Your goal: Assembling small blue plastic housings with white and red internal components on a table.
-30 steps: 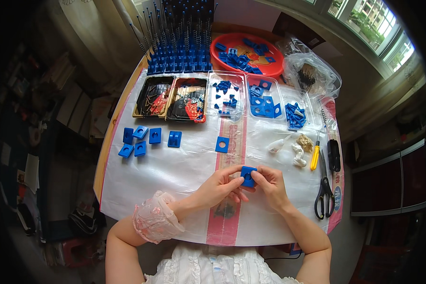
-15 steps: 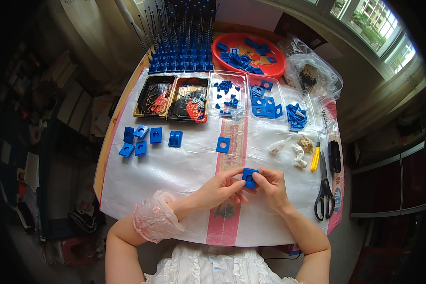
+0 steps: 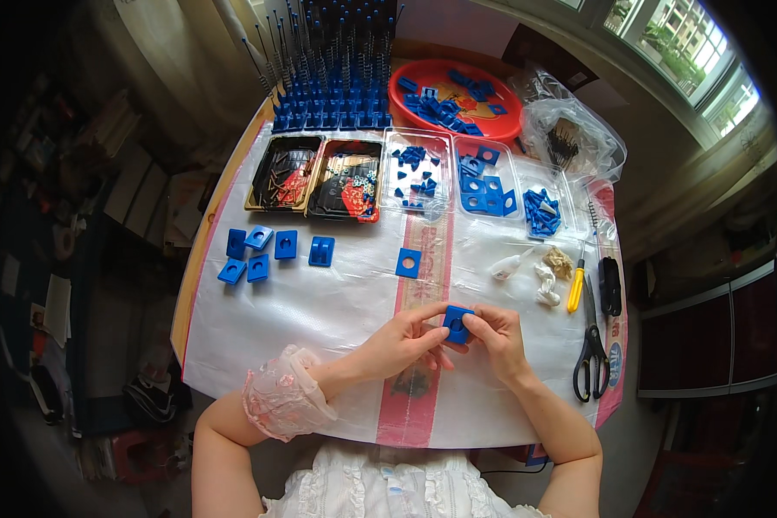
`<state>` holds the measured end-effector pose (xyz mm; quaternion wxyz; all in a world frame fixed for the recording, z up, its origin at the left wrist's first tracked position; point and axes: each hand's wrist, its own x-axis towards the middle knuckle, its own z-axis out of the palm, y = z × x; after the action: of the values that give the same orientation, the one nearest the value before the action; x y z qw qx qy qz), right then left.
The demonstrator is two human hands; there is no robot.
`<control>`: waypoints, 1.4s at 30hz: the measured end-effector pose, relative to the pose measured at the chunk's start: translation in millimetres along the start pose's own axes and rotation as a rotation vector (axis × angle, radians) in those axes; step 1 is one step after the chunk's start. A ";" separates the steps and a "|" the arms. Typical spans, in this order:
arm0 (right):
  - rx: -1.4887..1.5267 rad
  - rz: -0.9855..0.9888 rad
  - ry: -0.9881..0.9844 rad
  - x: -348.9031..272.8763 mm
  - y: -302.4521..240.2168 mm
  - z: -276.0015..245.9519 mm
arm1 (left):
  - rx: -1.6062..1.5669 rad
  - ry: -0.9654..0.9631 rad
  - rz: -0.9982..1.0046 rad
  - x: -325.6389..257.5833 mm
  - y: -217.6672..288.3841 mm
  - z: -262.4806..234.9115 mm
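Far left on the surface (image 3: 319, 302) we've got a little cluster of blue square plates (image 3: 259, 253). Moving in, our left hand (image 3: 403, 343) and right hand (image 3: 495, 338) meet near the front middle, both pinching one small blue block (image 3: 457, 324) between the fingertips, just above the cloth. Off to the right lie a yellow-handled tool (image 3: 575, 288) and black scissors (image 3: 591, 354).

Left hand (image 3: 403, 344) and right hand (image 3: 496, 338) pinching a small blue block (image 3: 456, 324), above white table cover (image 3: 319, 311)
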<state>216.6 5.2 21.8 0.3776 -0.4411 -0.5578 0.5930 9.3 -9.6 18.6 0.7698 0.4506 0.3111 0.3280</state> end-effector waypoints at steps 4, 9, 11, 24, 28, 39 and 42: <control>0.003 0.000 -0.004 -0.2 -3.5 0.8 | -0.007 0.002 0.000 -0.6 0.6 0.0; 0.008 0.002 -0.003 -0.4 -3.8 0.0 | -0.006 0.000 0.004 -0.1 0.2 0.1; 0.007 -0.001 -0.008 0.0 -2.1 -0.9 | -0.007 -0.007 0.004 -0.1 0.5 0.1; 0.039 0.007 -0.023 0.5 -0.4 -0.7 | 0.002 -0.014 0.023 -0.9 -2.6 -1.1; 0.020 0.004 -0.022 0.6 -0.5 -1.1 | 0.003 -0.013 0.031 -1.5 -2.6 -0.6; 0.026 0.008 -0.025 0.2 -2.8 -1.8 | 0.017 -0.019 0.026 -1.0 0.4 0.5; 0.027 0.003 -0.031 0.2 -5.8 -1.1 | 0.015 -0.015 0.026 -1.6 1.1 0.9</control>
<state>217.4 6.2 27.5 0.3738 -0.4278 -0.5549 0.6078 8.9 -10.9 20.2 0.7642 0.4628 0.3020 0.3325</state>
